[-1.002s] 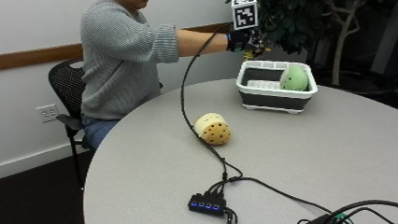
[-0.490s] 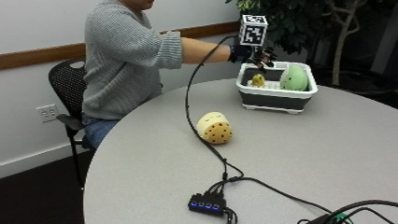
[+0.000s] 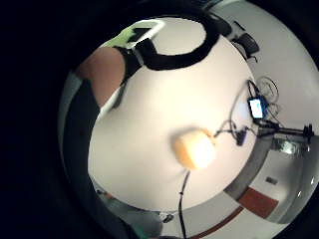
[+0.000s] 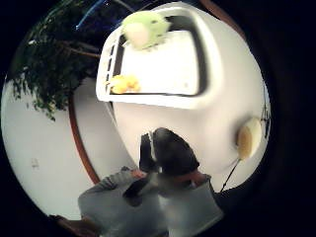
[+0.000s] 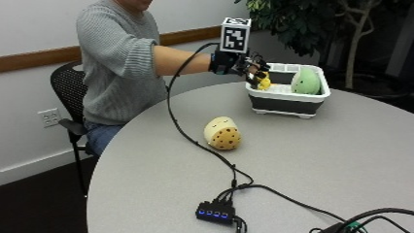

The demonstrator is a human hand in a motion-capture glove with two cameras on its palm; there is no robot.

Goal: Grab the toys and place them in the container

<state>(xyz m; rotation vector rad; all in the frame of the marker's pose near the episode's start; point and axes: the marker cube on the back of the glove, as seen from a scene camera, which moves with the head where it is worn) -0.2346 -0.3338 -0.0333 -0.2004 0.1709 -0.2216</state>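
Gloved hand at the near end of the container.

The right hand [image 5: 240,65] hovers over the container [image 5: 284,99] on the round counter [image 5: 336,160], fingers relaxed and holding nothing. A small yellow toy [image 5: 264,82] lies inside just below it, a green plush toy [image 5: 305,80] at the far end (leaning on the wall). A cream spotted toy [image 5: 222,133] rests on the counter, well apart.

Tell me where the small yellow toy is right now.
In the outside view the small yellow toy sits inside the container, at its end nearest the gloved right hand, opposite the green toy. The thumb side palm view shows it lying free there.
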